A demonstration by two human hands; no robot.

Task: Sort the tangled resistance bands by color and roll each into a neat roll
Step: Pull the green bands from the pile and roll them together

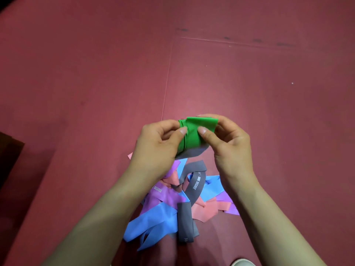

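Green band (193, 134): held aloft between both hands, left hand (159, 143) pinching its 9 o'clock edge, right hand (228, 137) pinching its 3 o'clock edge. Tangled bands (172, 204): heaped on red mat (96, 73), at 6 o'clock below the hands.

Forearms (107, 208) bare; left hand (157, 143), right hand (230, 139) — short nails; pale shape (242, 263) bottom edge — possibly shoe toe.

We log a maroon floor (249, 93) of seamed mats. On it, one tangled heap: blue band (153, 221), purple band (169, 196), pink band (203, 210) and grey band (185, 219), overlapping. White object (243, 263) at bottom edge, cut off.
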